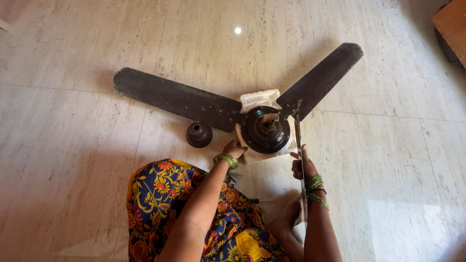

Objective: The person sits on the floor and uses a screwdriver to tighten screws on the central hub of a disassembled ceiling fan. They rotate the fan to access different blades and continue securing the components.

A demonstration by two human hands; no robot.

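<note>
Dark brown metal: a ceiling fan [266, 127] lies on the pale stone floor [73, 160] in front of me, its round motor housing resting on a white cloth [259, 99].

Item one, the blades. Two blades lie flat and point away from me, one [174, 99] to the upper left, one [323, 77] to the upper right. A third blade [300, 165] stands on its edge and shows only as a thin strip; its long axis runs from the housing straight back toward my body.

Item two, my right hand [302, 167]. It is curled around this third blade, fingers wrapped over the edge partway down its length. It is the hand on the blade.

Item three, my left hand [235, 148]. It rests against the near-left rim of the housing; I cannot tell whether the fingers are spread or closed, since the wrist and green bangles [226, 160] hide them.

Item four, loose pieces. A dark bell-shaped cover [199, 134] stands on the floor just left of the housing, near my left hand. A screwdriver [258, 200] lies by my knee, between my arms, apart from both hands.

Item five, a wooden corner [451, 24] at the far right edge.
</note>
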